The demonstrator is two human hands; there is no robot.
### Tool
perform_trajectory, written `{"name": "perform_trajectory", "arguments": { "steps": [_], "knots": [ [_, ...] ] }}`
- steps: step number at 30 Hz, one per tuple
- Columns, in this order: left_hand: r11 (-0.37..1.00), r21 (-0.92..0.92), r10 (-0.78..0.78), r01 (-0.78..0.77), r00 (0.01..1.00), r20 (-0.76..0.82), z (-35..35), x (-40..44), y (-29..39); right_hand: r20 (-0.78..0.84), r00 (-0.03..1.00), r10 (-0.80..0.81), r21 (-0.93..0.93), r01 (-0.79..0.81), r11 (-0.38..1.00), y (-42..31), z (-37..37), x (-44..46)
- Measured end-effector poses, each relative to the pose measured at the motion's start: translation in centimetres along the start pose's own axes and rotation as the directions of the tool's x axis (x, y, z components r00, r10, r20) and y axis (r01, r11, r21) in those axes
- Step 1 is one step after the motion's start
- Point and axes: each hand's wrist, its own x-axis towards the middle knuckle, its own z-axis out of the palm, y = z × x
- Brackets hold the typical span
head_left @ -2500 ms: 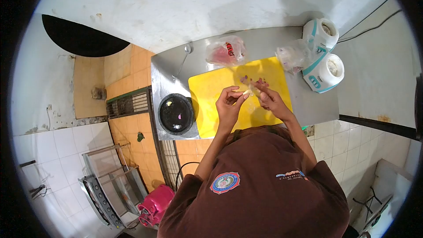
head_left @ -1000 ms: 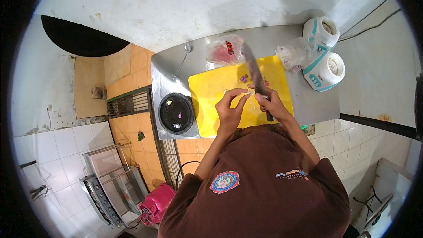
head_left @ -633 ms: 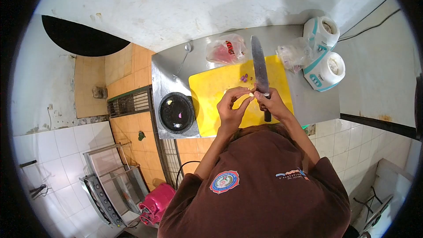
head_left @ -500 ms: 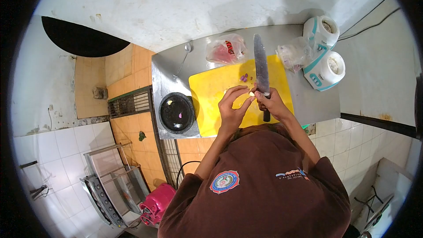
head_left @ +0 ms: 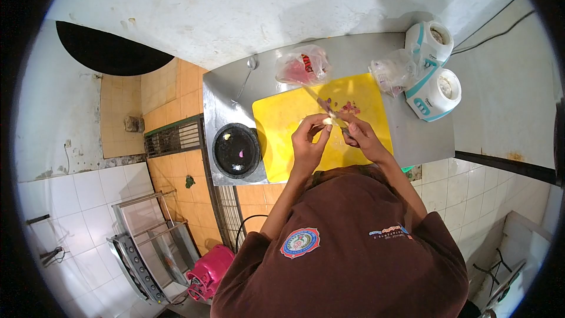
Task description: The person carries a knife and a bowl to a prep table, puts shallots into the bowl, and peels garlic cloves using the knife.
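Note:
Over the yellow cutting board point(head_left: 288, 141), my left hand point(head_left: 309, 141) pinches a small pale garlic clove point(head_left: 328, 121) between thumb and fingertips. My right hand point(head_left: 366, 139) is closed round a knife point(head_left: 322, 103), whose blade slants up and to the left and touches or nearly touches the clove. Reddish-purple peelings point(head_left: 351, 107) lie on the board beyond my right hand, with small purple pieces beside them, partly behind the blade. To the left of the board stands a black stone mortar point(head_left: 235, 162) with a few small pale and purple pieces inside.
Behind the board lie a plastic bag with pink contents point(head_left: 296, 69) and a metal spoon point(head_left: 246, 76). Another clear bag point(head_left: 393, 75) is beside two white-and-teal blender bases point(head_left: 434, 97) at the right. A pink gas cylinder point(head_left: 212, 268) stands on the floor at lower left.
The knife has swung from nearly upright to a leftward slant, its blade now at the clove. The clove has shifted slightly left with my left fingers, and the peelings are uncovered.

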Motion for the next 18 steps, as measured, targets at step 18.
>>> {"name": "perform_trajectory", "arguments": {
  "steps": [18],
  "knots": [
    [0.738, -0.602, -0.242, 0.304, 0.952, 0.185, -1.0, -0.4, -1.0, 0.097, 0.992, 0.086, -0.055, -0.080, 0.995, -0.1, 0.2, -0.1]
  ]
}}
